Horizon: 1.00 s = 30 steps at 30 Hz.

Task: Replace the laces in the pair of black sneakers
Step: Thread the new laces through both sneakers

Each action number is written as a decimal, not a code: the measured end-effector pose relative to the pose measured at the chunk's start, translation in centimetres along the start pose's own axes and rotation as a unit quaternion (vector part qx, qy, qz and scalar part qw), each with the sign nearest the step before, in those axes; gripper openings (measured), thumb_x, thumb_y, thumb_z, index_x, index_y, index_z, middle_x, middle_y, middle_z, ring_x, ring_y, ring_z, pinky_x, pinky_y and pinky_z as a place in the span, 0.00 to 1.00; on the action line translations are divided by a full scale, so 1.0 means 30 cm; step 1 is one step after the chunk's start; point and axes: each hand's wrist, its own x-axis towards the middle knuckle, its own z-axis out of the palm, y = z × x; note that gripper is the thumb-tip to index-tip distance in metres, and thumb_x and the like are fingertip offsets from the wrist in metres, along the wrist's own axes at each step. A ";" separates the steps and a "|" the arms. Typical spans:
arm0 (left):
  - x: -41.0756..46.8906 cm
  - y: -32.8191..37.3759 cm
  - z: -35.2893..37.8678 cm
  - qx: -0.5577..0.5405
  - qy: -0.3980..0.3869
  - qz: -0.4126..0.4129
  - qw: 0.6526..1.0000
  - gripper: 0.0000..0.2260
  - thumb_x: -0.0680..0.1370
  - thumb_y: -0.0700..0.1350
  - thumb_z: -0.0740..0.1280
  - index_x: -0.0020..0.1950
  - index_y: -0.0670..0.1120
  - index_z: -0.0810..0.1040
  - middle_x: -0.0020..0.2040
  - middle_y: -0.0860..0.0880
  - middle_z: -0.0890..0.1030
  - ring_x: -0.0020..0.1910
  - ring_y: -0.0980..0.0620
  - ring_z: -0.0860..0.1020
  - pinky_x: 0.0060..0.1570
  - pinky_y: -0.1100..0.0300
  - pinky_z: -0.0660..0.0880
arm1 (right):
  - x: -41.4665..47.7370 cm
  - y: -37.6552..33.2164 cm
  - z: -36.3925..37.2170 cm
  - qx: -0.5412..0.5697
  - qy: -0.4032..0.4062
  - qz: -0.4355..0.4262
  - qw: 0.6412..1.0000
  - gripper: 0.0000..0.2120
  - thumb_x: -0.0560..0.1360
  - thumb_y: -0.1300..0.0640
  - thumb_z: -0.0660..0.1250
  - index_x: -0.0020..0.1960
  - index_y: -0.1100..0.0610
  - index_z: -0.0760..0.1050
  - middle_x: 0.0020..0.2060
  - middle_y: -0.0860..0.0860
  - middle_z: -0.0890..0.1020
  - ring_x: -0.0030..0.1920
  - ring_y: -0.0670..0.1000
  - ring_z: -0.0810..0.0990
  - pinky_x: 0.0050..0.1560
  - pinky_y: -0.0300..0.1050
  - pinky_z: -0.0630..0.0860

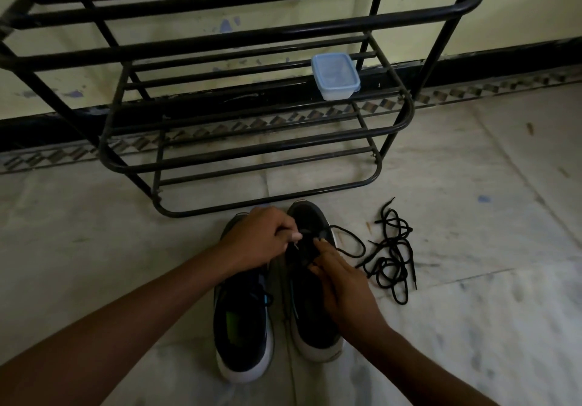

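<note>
Over the front eyelets of the right sneaker (315,333), my left hand (261,238) is curled tight, thumb and forefinger pinching the pale tip of the lace (350,242). My right hand (343,283) lies along the tongue with its fingers stretched forward. Their tips meet the lace, but the light is too dim for me to tell whether they pinch it or only press on it. Black cord on black upper makes the eyelets themselves unreadable. From under my fingers the lace loops out to the right over the floor (488,311) and comes back.

Both sneakers stand side by side, toes pointing away from me. My left hand hides the toe of the left sneaker (242,320), and my right wrist covers part of the other shoe's collar.

A tangle of loose laces (393,257) lies just right of the pair, near the loop; where one cord ends and the next begins is hard to follow. Bare floor opens wide on both sides. Ahead, the bottom rail of the shoe rack (252,153) sits just beyond the toes, closing that way off. A lidded plastic container (335,79) rests on a higher shelf, and the rack's top is cut off by the frame.
</note>
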 end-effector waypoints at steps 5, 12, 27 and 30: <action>-0.044 0.047 -0.068 -0.022 0.058 0.092 0.994 0.10 0.79 0.52 0.67 0.40 0.54 0.84 0.33 0.61 0.81 0.35 0.61 0.81 0.38 0.66 0.75 | 0.010 -0.003 0.003 -0.027 -0.040 0.023 0.999 0.16 0.82 0.61 0.62 0.69 0.57 0.73 0.67 0.52 0.77 0.54 0.53 0.82 0.49 0.23 0.68; -0.116 0.059 -0.099 -0.063 0.126 0.072 0.987 0.08 0.79 0.41 0.71 0.46 0.52 0.87 0.36 0.59 0.85 0.36 0.61 0.83 0.41 0.72 0.76 | 0.013 -0.014 0.014 -0.031 -0.044 0.032 0.998 0.14 0.82 0.58 0.62 0.67 0.55 0.75 0.68 0.47 0.75 0.59 0.45 0.79 0.52 0.24 0.68; -0.052 0.021 -0.057 -0.012 0.179 0.019 0.984 0.09 0.81 0.38 0.65 0.50 0.51 0.81 0.45 0.52 0.82 0.45 0.54 0.80 0.48 0.49 0.79 | 0.004 -0.006 -0.002 0.006 0.007 -0.010 1.000 0.13 0.81 0.61 0.63 0.65 0.57 0.76 0.63 0.49 0.79 0.58 0.45 0.80 0.58 0.30 0.75; 0.011 0.001 -0.018 0.006 0.123 0.008 0.992 0.06 0.80 0.41 0.70 0.51 0.51 0.85 0.47 0.51 0.80 0.49 0.53 0.80 0.53 0.48 0.79 | 0.003 0.001 -0.003 0.004 0.012 -0.020 1.000 0.12 0.80 0.63 0.64 0.63 0.61 0.77 0.63 0.51 0.80 0.59 0.47 0.80 0.59 0.33 0.76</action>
